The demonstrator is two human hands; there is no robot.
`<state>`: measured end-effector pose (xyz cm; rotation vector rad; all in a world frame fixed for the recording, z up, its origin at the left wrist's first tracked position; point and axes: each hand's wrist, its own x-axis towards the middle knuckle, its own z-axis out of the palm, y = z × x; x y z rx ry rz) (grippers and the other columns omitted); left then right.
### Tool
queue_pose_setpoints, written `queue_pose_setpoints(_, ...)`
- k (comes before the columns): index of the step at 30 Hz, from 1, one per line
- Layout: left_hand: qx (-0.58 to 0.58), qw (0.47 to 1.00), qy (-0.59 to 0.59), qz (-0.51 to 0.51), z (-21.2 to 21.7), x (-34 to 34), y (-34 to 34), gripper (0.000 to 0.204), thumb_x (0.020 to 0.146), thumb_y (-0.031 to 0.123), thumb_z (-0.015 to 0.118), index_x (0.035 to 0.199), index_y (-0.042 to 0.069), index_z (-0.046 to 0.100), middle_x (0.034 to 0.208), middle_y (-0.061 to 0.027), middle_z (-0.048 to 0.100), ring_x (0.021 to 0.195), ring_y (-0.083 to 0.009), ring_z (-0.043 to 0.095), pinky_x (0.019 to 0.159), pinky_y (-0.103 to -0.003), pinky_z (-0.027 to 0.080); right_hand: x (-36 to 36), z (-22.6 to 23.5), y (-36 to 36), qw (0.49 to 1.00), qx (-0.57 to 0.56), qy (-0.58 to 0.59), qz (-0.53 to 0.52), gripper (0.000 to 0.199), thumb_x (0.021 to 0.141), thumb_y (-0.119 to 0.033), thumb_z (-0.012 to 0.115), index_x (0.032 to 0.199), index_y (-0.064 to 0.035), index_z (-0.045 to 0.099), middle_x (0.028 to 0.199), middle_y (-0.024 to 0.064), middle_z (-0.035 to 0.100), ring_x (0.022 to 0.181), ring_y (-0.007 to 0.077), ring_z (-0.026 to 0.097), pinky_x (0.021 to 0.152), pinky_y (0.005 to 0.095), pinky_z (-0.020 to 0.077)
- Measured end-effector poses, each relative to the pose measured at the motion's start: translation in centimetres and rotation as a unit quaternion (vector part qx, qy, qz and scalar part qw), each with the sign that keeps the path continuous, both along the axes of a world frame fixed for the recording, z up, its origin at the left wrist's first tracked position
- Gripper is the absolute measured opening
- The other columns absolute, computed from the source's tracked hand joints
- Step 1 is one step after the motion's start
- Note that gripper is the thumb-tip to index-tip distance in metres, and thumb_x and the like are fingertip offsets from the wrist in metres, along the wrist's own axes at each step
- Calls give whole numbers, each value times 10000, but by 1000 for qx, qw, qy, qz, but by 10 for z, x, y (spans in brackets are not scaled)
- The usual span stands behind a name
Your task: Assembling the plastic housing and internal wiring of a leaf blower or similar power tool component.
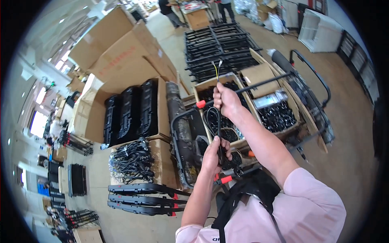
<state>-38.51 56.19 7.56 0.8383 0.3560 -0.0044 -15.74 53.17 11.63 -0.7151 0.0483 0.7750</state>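
Head view: the person's right hand (227, 100) is closed around the upper part of a black cable (219, 121), just below thin wire leads (217, 72) with a yellow strand that stick up past the fist; the left hand (214, 156) is clasped on the cable lower down, nearer the body; the 2 hands are apart, with the cable spanning the gap and a loose loop of it hanging to the left. The step in hand appears to be straightening or gathering this cable; the next move seems to call for a steady lower grip while the upper hand guides the slack, with care not to tug the thin leads.

Below and beyond the hands lie open cartons of small black parts (277, 117), with a clear plastic packet (270, 99) on top of the right-hand heap; a black tubular frame (263, 84) with red fittings crosses over them. To the left, a heap of bundled cables (131, 160) rests on a cardboard box (164, 162); behind it an open carton (95, 97) holds 3 black moulded cases (131, 107). Farther off, black metal frames (219, 40) are stacked on the bare floor (344, 85); 2 people stand near a far table, partly cut off by the picture's edge.
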Motion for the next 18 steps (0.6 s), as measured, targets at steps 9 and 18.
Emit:
queue_pose_setpoints(9, -46, 985, -4, -165, 7, -5, -50, 425, 1124, 432, 449, 908, 72, 510, 863, -82, 549, 673, -183, 603, 613, -357, 589, 78, 7, -93, 979, -64, 3, -194, 250, 1065, -284, 513, 867, -133, 528, 606, -54, 379, 426, 83, 291, 404, 300, 228)
queue_pose_setpoints(18, 199, 961, 33, -192, 5, -36, -81, 442, 1127, 403, 476, 906, 44, 609, 766, -46, 619, 661, -156, 625, 658, -333, 558, 87, 38, -150, 969, -85, -65, -221, 278, 1083, -326, 553, 902, -116, 566, 647, -63, 414, 481, 76, 310, 451, 289, 244)
